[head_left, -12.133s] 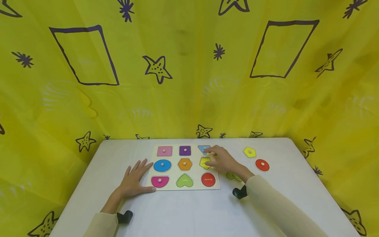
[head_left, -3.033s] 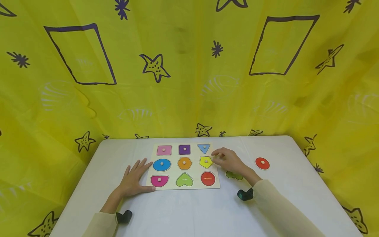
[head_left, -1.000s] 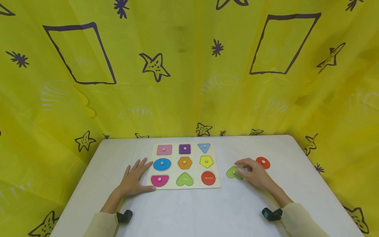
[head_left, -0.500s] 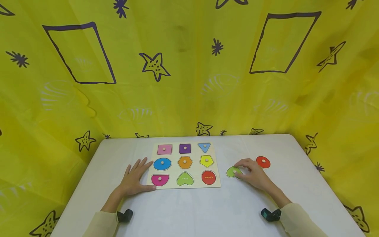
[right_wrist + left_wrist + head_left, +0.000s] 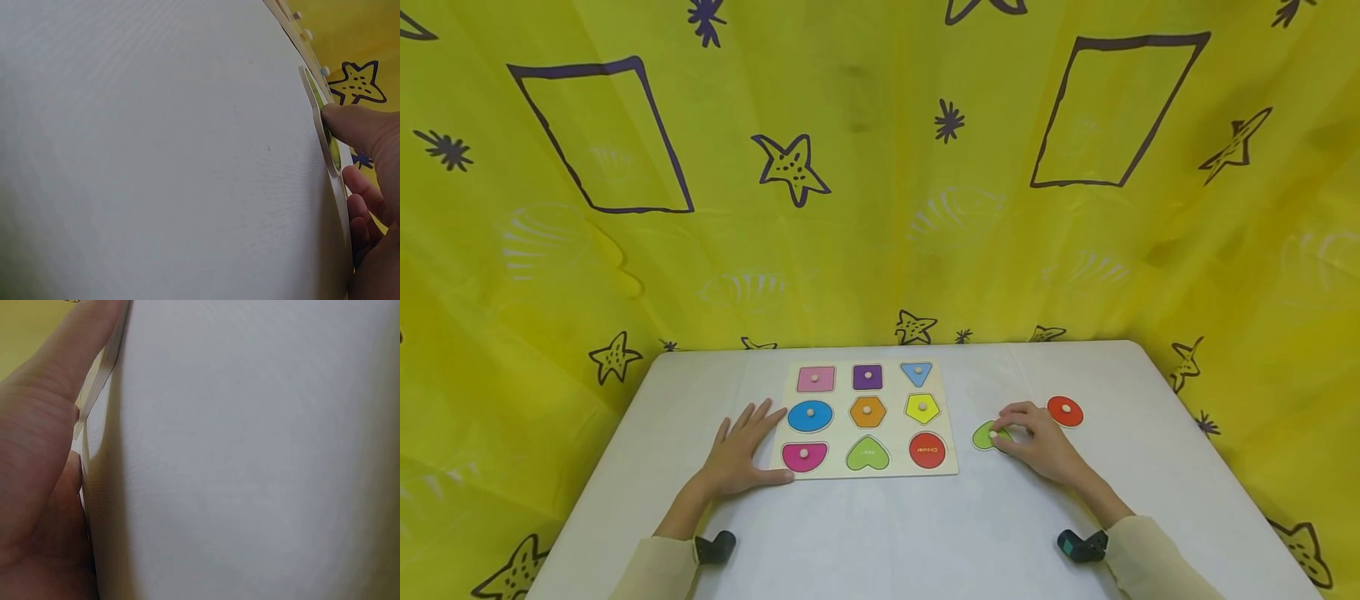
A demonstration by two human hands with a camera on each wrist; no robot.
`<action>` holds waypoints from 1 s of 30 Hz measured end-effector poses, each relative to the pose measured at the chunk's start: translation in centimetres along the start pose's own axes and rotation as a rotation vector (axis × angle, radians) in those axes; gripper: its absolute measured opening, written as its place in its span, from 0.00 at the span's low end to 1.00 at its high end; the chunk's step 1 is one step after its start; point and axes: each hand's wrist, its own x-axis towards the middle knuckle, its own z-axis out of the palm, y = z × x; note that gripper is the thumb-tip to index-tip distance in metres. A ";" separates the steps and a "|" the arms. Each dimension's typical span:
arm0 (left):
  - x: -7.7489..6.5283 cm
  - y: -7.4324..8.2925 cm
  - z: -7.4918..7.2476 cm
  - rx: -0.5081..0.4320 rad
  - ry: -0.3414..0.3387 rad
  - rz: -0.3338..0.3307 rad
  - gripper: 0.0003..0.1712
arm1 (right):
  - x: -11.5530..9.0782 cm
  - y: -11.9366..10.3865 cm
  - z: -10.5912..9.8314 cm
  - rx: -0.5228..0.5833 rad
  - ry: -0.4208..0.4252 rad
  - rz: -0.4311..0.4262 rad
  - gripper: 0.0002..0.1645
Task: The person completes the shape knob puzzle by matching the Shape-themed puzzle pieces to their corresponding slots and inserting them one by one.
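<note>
In the head view a wooden shape puzzle board [image 5: 895, 433] lies on the table, most of its recesses filled with knobbed pieces. My left hand [image 5: 737, 457] rests with spread fingers at the board's left edge, thumb at the near corner; the left wrist view shows that thumb [image 5: 75, 350] against the board's side. Right of the board is a green heart puzzle piece [image 5: 982, 435], flat on the table. My right hand [image 5: 1043, 446] pinches its knob between thumb and forefinger. The heart recess [image 5: 868, 454] and the circle recess [image 5: 927, 450] hold no piece.
A red round puzzle piece [image 5: 1065, 411] lies behind my right hand, on the white table [image 5: 880, 542]. Yellow patterned cloth [image 5: 865, 250] stands around the table's back and sides. A black wrist device [image 5: 1082, 546] sits at my right cuff, another [image 5: 716, 548] at my left.
The yellow pentagon has gone from the table into its recess. My right hand has since moved right from the board to the green heart and taken its knob. The left hand stays put.
</note>
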 end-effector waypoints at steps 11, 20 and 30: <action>-0.1 0.2 -0.2 -0.002 -0.002 0.005 0.62 | -0.1 -0.1 0.0 0.011 0.004 0.008 0.09; 0.1 -0.6 0.6 -0.019 0.041 0.038 0.63 | -0.1 0.0 0.2 0.009 0.038 -0.011 0.09; -0.2 -0.4 0.7 -0.048 0.072 0.054 0.63 | 0.3 -0.8 -0.1 0.021 0.031 0.017 0.08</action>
